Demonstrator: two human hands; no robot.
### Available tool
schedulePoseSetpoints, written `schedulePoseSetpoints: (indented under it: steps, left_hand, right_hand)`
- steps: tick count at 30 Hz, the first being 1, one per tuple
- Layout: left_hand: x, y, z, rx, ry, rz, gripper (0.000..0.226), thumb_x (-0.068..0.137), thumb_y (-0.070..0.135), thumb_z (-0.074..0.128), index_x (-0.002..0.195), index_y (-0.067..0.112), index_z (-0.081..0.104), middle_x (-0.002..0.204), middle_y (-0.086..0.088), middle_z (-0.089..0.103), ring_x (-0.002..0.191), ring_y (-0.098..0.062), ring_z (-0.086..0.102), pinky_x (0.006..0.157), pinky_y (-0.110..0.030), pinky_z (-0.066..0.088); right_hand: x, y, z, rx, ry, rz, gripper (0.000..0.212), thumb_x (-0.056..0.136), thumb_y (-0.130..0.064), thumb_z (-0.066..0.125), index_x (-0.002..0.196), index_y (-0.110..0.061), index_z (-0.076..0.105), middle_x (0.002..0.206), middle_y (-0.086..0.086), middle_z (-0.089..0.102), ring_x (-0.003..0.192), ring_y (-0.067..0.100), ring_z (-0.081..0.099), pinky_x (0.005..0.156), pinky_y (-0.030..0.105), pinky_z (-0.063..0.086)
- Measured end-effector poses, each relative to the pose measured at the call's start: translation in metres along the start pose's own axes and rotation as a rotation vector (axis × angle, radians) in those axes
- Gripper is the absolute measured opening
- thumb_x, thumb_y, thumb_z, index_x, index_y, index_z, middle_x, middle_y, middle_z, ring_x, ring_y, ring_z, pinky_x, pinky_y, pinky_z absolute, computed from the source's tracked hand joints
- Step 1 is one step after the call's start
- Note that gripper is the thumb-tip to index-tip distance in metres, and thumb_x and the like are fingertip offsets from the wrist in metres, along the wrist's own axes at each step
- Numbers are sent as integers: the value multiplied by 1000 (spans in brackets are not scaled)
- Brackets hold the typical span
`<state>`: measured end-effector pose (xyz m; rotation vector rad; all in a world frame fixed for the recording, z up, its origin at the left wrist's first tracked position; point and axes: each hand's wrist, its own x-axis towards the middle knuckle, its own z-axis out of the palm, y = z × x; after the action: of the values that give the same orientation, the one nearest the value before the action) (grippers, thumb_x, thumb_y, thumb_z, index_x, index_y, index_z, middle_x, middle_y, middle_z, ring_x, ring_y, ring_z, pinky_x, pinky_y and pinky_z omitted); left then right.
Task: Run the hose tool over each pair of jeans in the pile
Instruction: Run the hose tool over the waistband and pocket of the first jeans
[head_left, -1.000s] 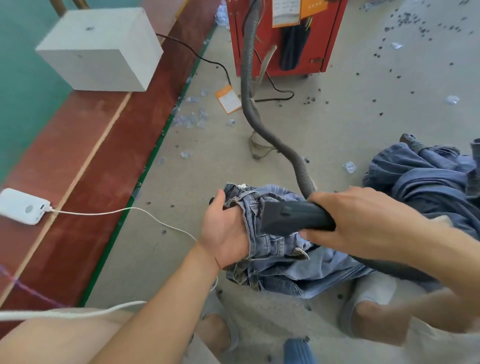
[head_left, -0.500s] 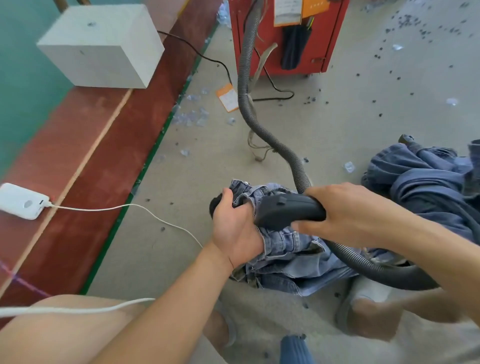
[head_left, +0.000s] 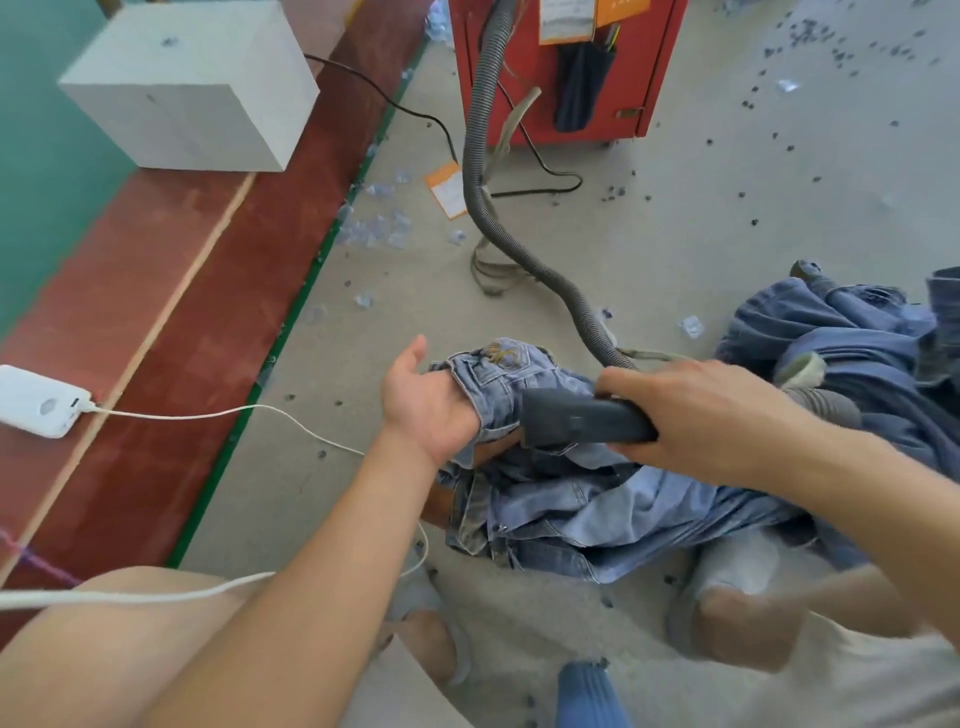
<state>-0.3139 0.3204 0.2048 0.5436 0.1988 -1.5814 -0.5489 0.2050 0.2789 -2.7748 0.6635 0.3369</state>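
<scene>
Gripping nozzle (head_left: 582, 423) pointing left, right hand (head_left: 696, 410), left hand (head_left: 428, 402) clutching jeans (head_left: 571, 499)

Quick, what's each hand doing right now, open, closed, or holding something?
Left hand: grip on the jeans, thumb raised.
Right hand: closed on the nozzle.

Probably a garment workshop: jeans pile (head_left: 857, 364), red machine (head_left: 561, 73), littered concrete floor (head_left: 727, 208).
</scene>
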Motion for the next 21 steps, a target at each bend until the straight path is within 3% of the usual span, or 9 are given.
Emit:
schedulePoseSetpoints:
  steps: [3,7,11,13,15,17,21]
  left_hand:
    - [2,-1,3,-49,34,36,84,104,52,34,144,-22,33,142,-46,45,134,-56,44,104,-63,36]
    - [5,2,1,2,41,-36,87,103,57,31,146,-17,37,145,-42,45,137,-54,43,110,-60,33]
    - [1,-2,-9,244,-96,-212,88,100,71,30,152,1,45,154,-27,45,143,-45,43,117,-58,36]
    - [-5,-3,-17,444,-23,-309,84,97,76,38,146,12,56,150,-19,54,139,-39,51,113,-54,43]
    - [-11,-6,-26,719,164,-379,62,97,61,57,139,15,64,137,-16,66,126,-34,64,106,-48,50]
    - [-16,-8,-37,855,307,-339,39,100,32,62,132,9,66,123,-17,73,111,-32,72,91,-41,58]
    - [-27,-5,-48,898,342,-197,26,102,6,56,126,6,67,116,-17,75,105,-31,74,76,-37,63]
  right_hand:
    - [7,-15,17,-55,-4,-26,30,94,-57,49,112,-35,38,92,-7,62,79,27,64,62,41,52]
    - [6,-23,17,65,98,-71,32,95,-54,58,116,-35,41,94,-11,63,80,25,63,66,43,54]
    - [8,3,-4,261,234,42,26,91,-49,66,109,-40,48,72,-20,57,61,0,57,52,20,40]
    - [8,28,-15,314,251,138,25,89,-48,68,103,-44,48,68,-22,56,60,-5,53,52,17,36]
    - [7,52,-21,293,192,215,24,89,-48,69,99,-42,48,67,-18,57,61,-1,54,52,22,36]
    - [8,71,-18,186,107,251,21,89,-48,67,100,-39,51,68,-15,57,62,3,55,51,24,35]
    - [19,76,3,-50,-38,273,17,92,-39,65,104,-38,53,76,-13,53,66,12,54,49,29,32]
